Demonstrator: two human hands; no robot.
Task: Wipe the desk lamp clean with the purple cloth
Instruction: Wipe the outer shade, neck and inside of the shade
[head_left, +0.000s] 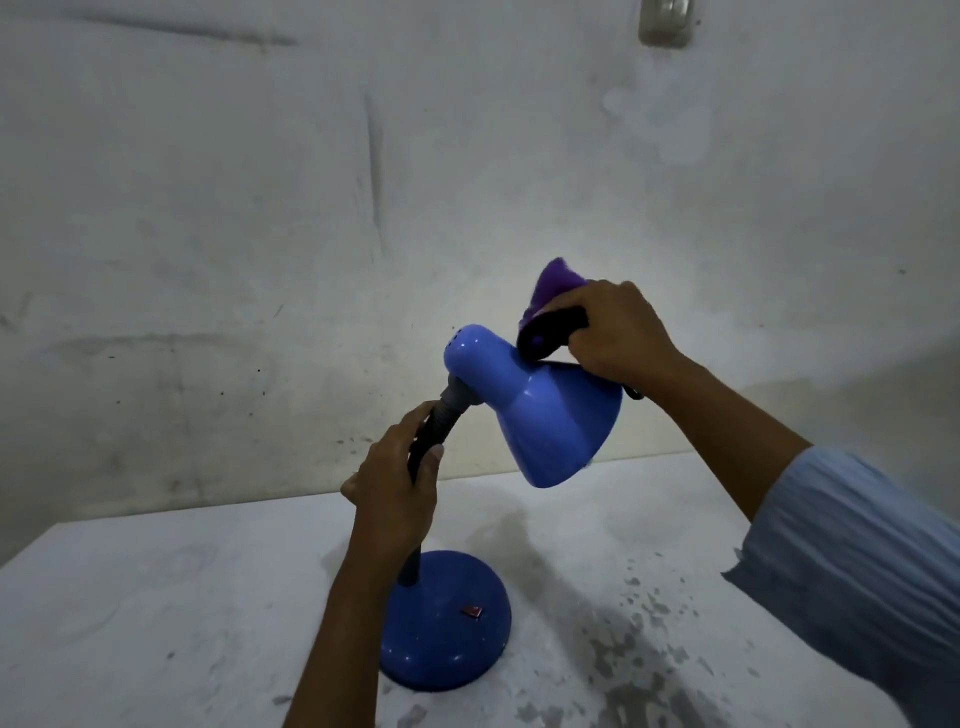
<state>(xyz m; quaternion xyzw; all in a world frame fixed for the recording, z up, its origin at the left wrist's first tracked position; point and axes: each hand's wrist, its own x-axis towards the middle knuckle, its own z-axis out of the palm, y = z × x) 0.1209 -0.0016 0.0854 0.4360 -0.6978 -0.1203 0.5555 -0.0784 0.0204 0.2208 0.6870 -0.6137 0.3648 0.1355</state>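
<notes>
Lamp (519, 415) sits at the centre of the frame, a blue desk lamp standing on a worn white table (156, 597) that fills the lower part of the picture. Its round base (447, 623) rests flat on the tabletop at lower centre, with a small red switch (472, 611) on its top. A dark flexible neck (441, 415) rises from the base and bends toward the upper right, where it meets the blue shade (550, 415). The shade tilts with its wide mouth facing down and to the right.

Your left hand (395, 488) comes up from the bottom of the frame and grips the neck just below the shade, fingers curled round it and thumb pressed along its side. Your right hand (613, 332) reaches in from the right edge, a light blue sleeve (857, 571) covering the forearm. Its fingers are curled round the purple cloth (556, 286), which is bunched in the grip and pokes out above the knuckles toward the upper centre. A darker fold of the cloth shows under the fingers and touches the top of the shade, near its narrow end.

Behind the table stands a scuffed, pale wall (260, 208). At the top right of the frame a small pale fitting (666, 23) is fixed to it; you cannot tell what it is.
</notes>
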